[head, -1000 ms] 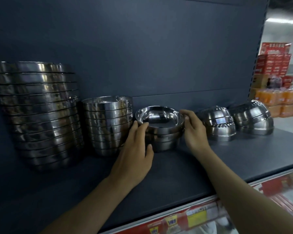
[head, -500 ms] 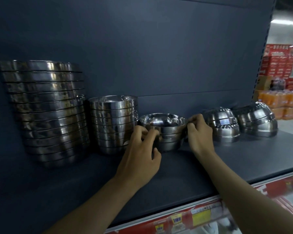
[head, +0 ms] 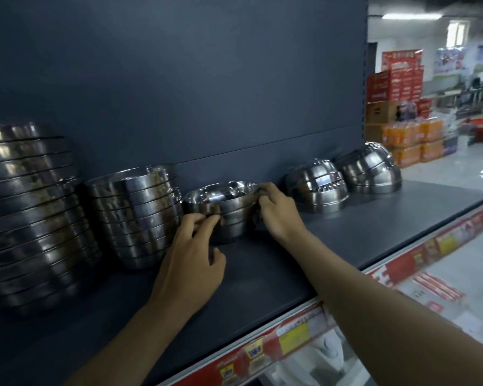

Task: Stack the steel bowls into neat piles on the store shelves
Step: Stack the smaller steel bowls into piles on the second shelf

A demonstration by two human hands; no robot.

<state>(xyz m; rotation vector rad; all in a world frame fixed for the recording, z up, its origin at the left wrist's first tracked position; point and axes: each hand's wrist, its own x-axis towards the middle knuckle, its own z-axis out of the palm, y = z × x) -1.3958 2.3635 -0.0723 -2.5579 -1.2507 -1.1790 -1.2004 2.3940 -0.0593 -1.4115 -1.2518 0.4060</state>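
Note:
A short pile of small steel bowls (head: pixel 232 213) stands upright at the middle of the dark shelf (head: pixel 262 274). My left hand (head: pixel 191 263) pinches the pile's left side with curled fingers. My right hand (head: pixel 276 215) grips the rim of its top bowl on the right. To the left stand a medium pile of bowls (head: pixel 135 215) and a tall pile of wide bowls (head: pixel 28 215). Two piles of upturned bowls lie to the right, the nearer one (head: pixel 317 186) and the farther one (head: pixel 371 168).
The shelf's dark back panel (head: pixel 207 93) rises right behind the piles. A red and yellow price strip (head: pixel 296 341) runs along the front edge. Past the shelf's right end an aisle holds stacked red cartons (head: pixel 393 79) and orange drink packs (head: pixel 413 140).
The small pile has shifted a little toward the back panel between my hands. My fingers went from lying flat along its sides to curling onto it. My view swung to the right.

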